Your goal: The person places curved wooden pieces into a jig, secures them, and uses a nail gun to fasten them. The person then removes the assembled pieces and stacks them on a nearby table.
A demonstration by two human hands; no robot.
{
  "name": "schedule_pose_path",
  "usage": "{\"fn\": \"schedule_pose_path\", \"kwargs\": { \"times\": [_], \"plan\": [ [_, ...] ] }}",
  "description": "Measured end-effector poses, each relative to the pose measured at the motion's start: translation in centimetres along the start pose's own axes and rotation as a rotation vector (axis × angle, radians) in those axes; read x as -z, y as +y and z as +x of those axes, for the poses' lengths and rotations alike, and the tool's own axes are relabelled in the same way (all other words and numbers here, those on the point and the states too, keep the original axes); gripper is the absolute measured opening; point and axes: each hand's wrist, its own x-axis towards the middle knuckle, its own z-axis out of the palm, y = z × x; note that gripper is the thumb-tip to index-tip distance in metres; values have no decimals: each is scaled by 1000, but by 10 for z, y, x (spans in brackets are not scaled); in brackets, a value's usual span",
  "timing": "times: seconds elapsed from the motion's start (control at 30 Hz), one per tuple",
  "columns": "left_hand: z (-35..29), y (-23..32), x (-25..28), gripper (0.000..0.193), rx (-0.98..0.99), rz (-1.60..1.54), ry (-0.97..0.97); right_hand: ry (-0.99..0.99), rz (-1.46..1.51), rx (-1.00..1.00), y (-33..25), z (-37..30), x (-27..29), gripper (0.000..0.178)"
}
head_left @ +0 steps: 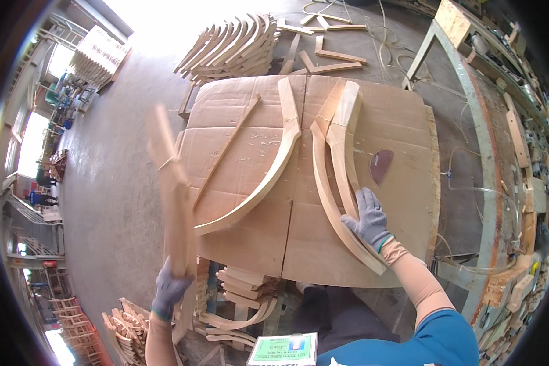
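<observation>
My left hand (169,289), in a grey glove, is closed around the lower part of a curved wooden piece (175,213) raised off the table's left edge; motion blurs its upper end. My right hand (368,221), also gloved, lies over two curved wooden pieces (324,172) placed side by side, thumb apart from the outstretched fingers. Their wide upper ends touch each other. Between my hands rests another curved piece (273,175), with a thin straight wooden strip (227,149) to its left. A dark red half-round disc (380,166) lies right of my right hand.
Cardboard (250,250) covers the table. Beyond it stands a stack of curved wooden parts (232,49), with angled pieces (338,67) on the floor. More parts (244,287) are stacked below the near edge. A metal frame (479,146) with loose hoses stands at the right.
</observation>
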Motion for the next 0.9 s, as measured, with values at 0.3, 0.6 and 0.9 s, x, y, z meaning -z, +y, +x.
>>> {"fn": "schedule_pose_path", "kwargs": {
  "times": [0.3,0.6,0.9],
  "plan": [
    [186,52,-65,25,-265,407,-203,-14,40,-36,-9,-2,-11,85],
    [243,42,-124,28,-158,492,-475,177,-40,-50,-78,30,-12,76],
    [310,-24,-106,46,-451,164,-85,53,184,-2,-145,76,-40,65]
  ]
}}
